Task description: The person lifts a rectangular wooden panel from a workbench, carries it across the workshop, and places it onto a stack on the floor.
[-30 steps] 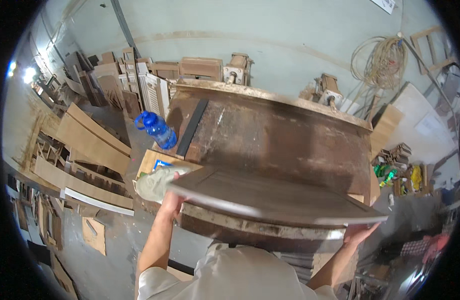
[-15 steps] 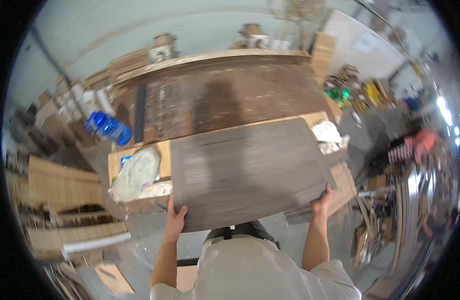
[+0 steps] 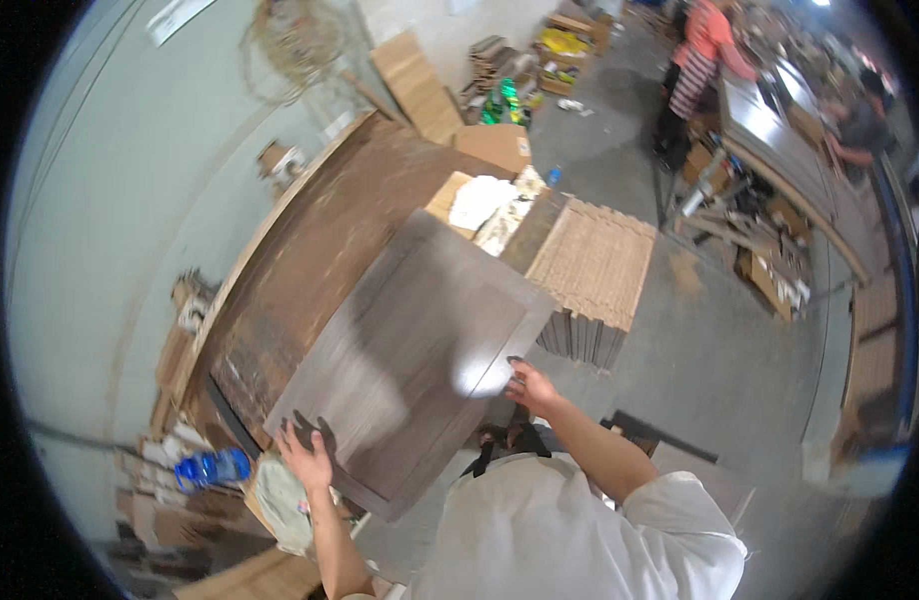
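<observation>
Worn brown workbench (image 3: pixel 365 190) as the surface, stretching out beyond the far long edge of a grey-brown framed panel (image 3: pixel 400 340). Broad face up, over the bench's near side, long axis slanting from lower left to upper right between two hands. At the panel's lower-left short end, the left hand (image 3: pixel 308 462), fingers spread wide; at its near long edge, slightly past halfway, the right hand (image 3: pixel 532 390), thumb and fingers apart, and nearer to the panel's middle. No closed grip at either; from above, cannot tell whether touching the panel or just over its edge. Just off the panel's lower-left end, a pale grey-green bundle (image 3: pixel 283 500), then a blue bottle (image 3: pixel 215 468). Beside its right corner, a cardboard-topped stack (image 3: pixel 598 255); off its upper-right end, a crumpled white bundle (image 3: pixel 482 202). Well beyond its far long edge, pale wall (image 3: pixel 120 220); far past its upper-right end, a co-worker in orange (image 3: pixel 708 38).
</observation>
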`<state>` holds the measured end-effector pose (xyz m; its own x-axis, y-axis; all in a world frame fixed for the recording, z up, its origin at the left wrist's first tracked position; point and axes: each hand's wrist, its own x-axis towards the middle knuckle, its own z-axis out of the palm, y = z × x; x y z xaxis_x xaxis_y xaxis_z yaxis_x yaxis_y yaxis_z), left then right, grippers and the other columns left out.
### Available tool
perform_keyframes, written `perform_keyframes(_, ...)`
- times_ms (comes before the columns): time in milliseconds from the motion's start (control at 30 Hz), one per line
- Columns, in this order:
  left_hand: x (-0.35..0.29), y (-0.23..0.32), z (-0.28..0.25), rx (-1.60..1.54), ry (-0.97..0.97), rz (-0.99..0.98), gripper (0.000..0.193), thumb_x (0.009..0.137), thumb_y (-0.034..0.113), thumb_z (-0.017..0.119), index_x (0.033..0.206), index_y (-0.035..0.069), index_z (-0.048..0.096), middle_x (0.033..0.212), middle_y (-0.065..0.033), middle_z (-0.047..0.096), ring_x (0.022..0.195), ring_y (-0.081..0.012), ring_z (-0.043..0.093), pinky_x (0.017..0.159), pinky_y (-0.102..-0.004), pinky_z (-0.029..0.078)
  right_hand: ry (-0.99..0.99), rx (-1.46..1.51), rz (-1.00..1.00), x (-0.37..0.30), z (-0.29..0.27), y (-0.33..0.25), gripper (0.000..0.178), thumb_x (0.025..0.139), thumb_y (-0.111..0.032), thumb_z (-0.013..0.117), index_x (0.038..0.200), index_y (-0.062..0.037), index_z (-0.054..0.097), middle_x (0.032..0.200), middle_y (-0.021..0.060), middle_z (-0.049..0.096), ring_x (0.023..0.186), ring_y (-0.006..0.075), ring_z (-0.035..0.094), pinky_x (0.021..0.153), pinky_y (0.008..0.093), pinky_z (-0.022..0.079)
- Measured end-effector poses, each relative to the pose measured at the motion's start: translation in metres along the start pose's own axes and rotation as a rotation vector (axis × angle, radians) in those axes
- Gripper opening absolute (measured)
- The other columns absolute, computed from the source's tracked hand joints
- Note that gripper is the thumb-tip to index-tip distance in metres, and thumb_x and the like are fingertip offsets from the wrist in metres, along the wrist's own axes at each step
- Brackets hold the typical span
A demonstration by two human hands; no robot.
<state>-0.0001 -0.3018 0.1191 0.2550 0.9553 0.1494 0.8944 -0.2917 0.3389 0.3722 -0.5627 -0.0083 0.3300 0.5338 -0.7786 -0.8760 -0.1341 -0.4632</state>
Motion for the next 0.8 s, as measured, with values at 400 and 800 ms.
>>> perform_keyframes(400,0.163,-0.009,0.055,-0.201,-0.448,0.005,0.057,0.094,0.049,0.055,0.096,-0.007,0.065,0.093,-0.0185,0.065,0.093,-0.0276,0.058,0.089,-0.0388,0.043,0.051,0.072,-0.044,-0.047,-0.027,0.026,0.060,0.090,-0.041,0.055,0.142,-0.0135,0.043,0.136,0.0053,0.050,0.110,0.0180,0.053,0.091,0.0366,0.044)
perform_keyframes(800,0.095,0.304,0.102,-0.673,-1.259,0.479,0.043,0.100,0.039,0.045,0.116,0.001,0.059,0.110,-0.0092,0.059,0.102,-0.0178,0.053,0.092,-0.0337,0.040,0.683,0.789,-0.797,-0.170,-0.165,0.080,0.072,0.092,-0.050,0.039,0.148,-0.0047,0.033,0.151,0.0173,0.033,0.136,0.0334,0.033,0.114,0.0484,0.020)
